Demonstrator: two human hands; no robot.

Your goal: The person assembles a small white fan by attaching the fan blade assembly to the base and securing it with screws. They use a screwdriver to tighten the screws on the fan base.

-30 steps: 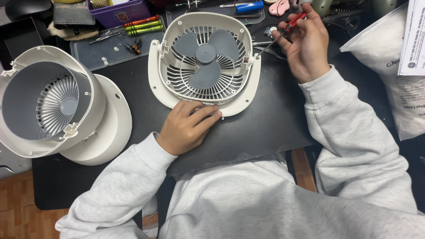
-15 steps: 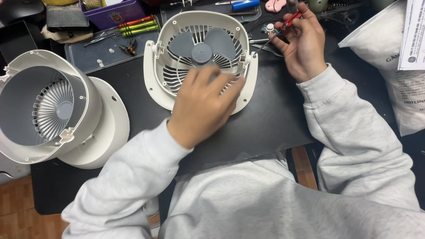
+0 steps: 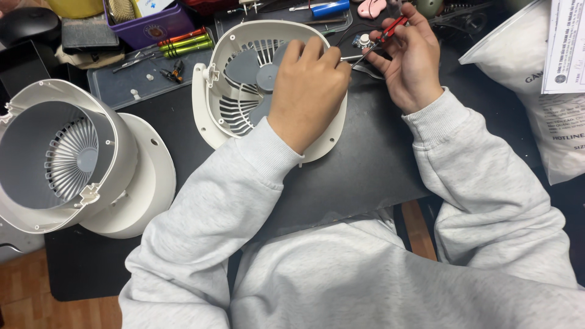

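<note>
Head view — entry of items on the black counter (image 3: 378,164).

Fan grille (image 3: 231,91): white round housing with grey blades, lying flat at centre of the counter. Left hand (image 3: 308,91) now rests across its right half, fingers together and curled over the rim near the hub; a second ago this hand lay on the counter below the grille, so it has come up to steady the piece.

Right hand (image 3: 411,61): fingers clamped on red-handled pliers (image 3: 390,27), tips held at a small round part (image 3: 364,41) just beside the grille's upper right edge. Position little changed.

Second fan housing (image 3: 67,158): white drum with grey vanes, well apart at left, untouched.

Also present — tray (image 3: 122,85) with screwdrivers (image 3: 180,41), purple box (image 3: 149,24), white bag (image 3: 542,91) at right.
</note>
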